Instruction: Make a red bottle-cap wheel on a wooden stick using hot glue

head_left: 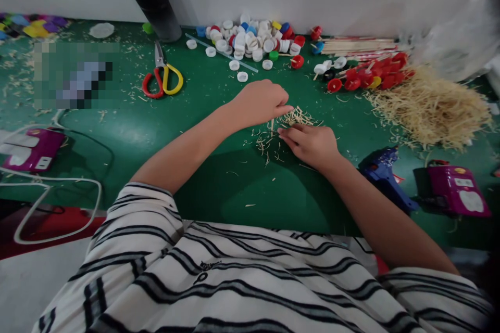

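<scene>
Pinching the small tuft of straw shreds (297, 116) at mid-desk (219, 177) between nearly closed fingers of left hand (261, 102) and right hand (310, 143), gathering strands gently, tips low, loose bits swept inward rather than scattered.

Your table (219, 177) is deep green, and those scissors (163, 77) on the far left have one red and one yellow handle. Bottle caps (250, 36) are white, blue and red, the straw pile (429, 106) pale tan, your shirt (234, 281) white with black stripes.
</scene>
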The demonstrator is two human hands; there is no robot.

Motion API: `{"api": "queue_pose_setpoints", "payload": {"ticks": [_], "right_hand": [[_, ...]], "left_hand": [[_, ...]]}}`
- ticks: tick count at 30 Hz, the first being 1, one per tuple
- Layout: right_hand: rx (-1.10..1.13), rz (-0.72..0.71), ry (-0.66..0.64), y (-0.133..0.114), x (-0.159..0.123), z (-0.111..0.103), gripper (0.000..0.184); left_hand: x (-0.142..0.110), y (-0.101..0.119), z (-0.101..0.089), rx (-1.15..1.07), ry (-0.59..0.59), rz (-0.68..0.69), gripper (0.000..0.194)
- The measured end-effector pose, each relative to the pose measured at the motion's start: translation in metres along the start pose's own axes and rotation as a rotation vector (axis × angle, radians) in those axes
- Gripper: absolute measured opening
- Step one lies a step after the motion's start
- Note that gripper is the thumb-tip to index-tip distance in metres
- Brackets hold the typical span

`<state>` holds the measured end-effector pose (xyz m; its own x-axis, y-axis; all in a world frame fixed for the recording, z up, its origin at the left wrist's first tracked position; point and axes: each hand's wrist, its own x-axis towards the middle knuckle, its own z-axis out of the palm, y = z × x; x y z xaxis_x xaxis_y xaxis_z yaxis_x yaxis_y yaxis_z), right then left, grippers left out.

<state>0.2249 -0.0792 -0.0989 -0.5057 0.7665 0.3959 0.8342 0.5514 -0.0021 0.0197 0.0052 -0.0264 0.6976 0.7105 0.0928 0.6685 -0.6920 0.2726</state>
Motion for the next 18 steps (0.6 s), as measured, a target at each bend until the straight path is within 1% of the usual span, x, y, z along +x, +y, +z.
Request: {"api": "queue_pose_setpoints", "payload": {"ticks": [3, 5, 9, 12, 15, 18], "right_hand": [[0.002, 0.051, 0.071, -0.0015, 0.003, -0.0014, 0.04], [0.017, 0.067, 0.069, -0.0029, 0.004, -0.0011, 0.041], [0.029, 0.082, -0.024, -0.0061, 0.0036, 0.0019, 0.044], [0.017, 0.087, -0.068, -0.0072, 0.0014, 0.0026, 0.043], [0.019, 0.053, -0.131, -0.0064, -0.0016, 0.0, 0.037], [0.017, 0.022, -0.191, -0.0055, -0.0034, -0.0041, 0.037]], "left_hand": [[0.0007, -0.0028, 0.0022, -0.019, 0.02, 0.019, 0.039], [0.0011, -0.0048, 0.0038, -0.026, 0.022, 0.017, 0.039], [0.0012, -0.0085, 0.0062, -0.034, 0.034, -0.008, 0.037], [0.0009, -0.0097, 0.0071, -0.034, 0.034, -0.03, 0.037], [0.0002, -0.0087, 0.0066, -0.025, 0.028, -0.025, 0.037], [-0.0008, -0.0052, 0.0043, -0.018, 0.023, -0.017, 0.037]]}}
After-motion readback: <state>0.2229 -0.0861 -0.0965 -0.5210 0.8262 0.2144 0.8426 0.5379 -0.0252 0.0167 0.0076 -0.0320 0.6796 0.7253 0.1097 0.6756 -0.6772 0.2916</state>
